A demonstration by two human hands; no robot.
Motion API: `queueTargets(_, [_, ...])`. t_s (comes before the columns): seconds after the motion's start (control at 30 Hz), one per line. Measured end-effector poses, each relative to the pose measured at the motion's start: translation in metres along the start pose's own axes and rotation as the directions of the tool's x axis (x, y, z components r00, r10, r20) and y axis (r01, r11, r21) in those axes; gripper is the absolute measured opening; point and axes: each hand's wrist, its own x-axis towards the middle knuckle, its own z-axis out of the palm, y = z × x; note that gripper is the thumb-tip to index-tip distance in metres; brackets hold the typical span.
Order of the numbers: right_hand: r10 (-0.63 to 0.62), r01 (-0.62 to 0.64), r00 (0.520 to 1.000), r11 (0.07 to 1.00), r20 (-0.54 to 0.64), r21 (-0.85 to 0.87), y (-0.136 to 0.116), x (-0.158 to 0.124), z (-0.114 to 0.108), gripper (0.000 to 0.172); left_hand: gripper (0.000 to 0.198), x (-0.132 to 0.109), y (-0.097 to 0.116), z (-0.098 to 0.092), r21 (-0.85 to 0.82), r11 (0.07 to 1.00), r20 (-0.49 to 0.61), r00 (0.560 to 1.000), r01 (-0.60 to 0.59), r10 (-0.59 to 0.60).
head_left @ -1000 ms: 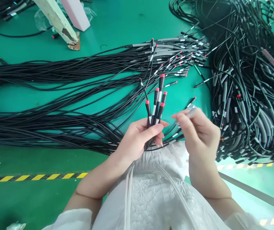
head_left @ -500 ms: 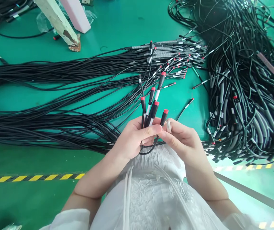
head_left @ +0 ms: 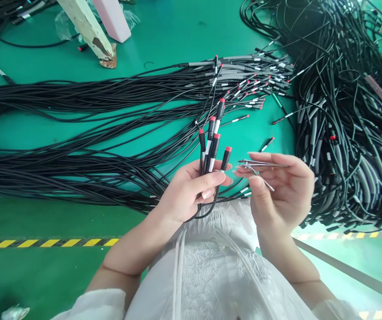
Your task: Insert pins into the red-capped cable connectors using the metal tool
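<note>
Table: big green tbl (head_left: 177,35); it sits under lots of black cables w/ little plugs on the ends
Cable pile: huge messy cable pile (head_left: 357,146) on the R side; it runs from far to near; some white tags show in it
Long cables: far bunch (head_left: 94,95) & near bunch (head_left: 94,173); both come from the L to the middle; the far one ends near the pile, w/ lots of red tips
Hands: L hand (head_left: 191,191) is closed round a few cables; R hand (head_left: 287,191) has a clipper btwn thumb & fingers, a bit loose; hands are near each other, not touching
Plugs: five held plugs (head_left: 211,129) poke up out of the L hand, in the middle at the near side of the tbl; red tips point far; four stand close tog.
Clipper: small metal clipper (head_left: 267,164), lever swung out; its nose points L, near the plugs, not touching; step in hand looks like wee clipper work on plug ends, prob. one by one; can't tell which bit gets nipped
Lone plug: the fifth, lone plug (head_left: 226,158), leans R, closest to the clipper; next move prob. calls for L hand keeping it still, R thumb & fingers setting the lever, nose lined up w/o nicking the cable
</note>
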Motion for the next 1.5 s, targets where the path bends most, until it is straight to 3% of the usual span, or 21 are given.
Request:
queueTargets(0.1, [-0.156, 0.156, 0.987, 0.987, 0.021, 0.025, 0.003, -0.002, 0.005, 0.051, 0.011, 0.0, 0.0, 0.0, -0.018, 1.0, -0.008, 1.0, 0.012, -0.012])
queueTargets(0.2, [-0.218, 0.215, 0.974, 0.975, 0.06, 0.05, 0.006, -0.003, 0.008, 0.057, 0.012, 0.001, 0.0, 0.0, -0.023, 1.0, 0.006, 1.0, 0.012, -0.012])
queueTargets(0.37, [-0.165, 0.161, 0.982, 0.986, 0.092, 0.048, 0.007, -0.004, 0.01, 0.051, 0.015, 0.001, -0.001, -0.001, -0.014, 1.0, 0.003, 1.0, 0.006, -0.006])
queueTargets(0.6, [-0.123, 0.136, 0.988, 0.98, 0.091, -0.144, 0.006, -0.007, 0.009, 0.039, 0.018, 0.001, -0.003, -0.001, 0.028, 1.0, -0.029, 1.0, -0.011, 0.012])
queueTargets(0.83, [-0.117, 0.117, 0.993, 0.993, 0.023, -0.004, 0.006, -0.008, 0.01, 0.041, 0.008, 0.0, -0.004, -0.002, 0.067, 0.997, 0.012, 0.999, -0.041, 0.04])
queueTargets(1.0, [-0.073, 0.074, 0.997, 0.997, 0.033, -0.028, 0.005, -0.011, 0.008, 0.038, 0.013, -0.002, -0.003, -0.001, 0.133, 0.989, 0.023, 0.998, -0.056, 0.054])
queueTargets(1.2, [-0.102, 0.102, 0.993, 0.995, 0.064, -0.001, 0.005, -0.01, 0.009, 0.042, 0.016, -0.002, -0.004, -0.001, 0.155, 0.986, 0.038, 0.998, -0.056, 0.05])
queueTargets(1.5, [-0.116, 0.122, 0.991, 0.987, 0.063, -0.107, 0.007, -0.01, 0.006, 0.035, 0.018, -0.002, -0.006, 0.001, 0.194, 0.98, 0.009, 0.999, -0.037, 0.036])
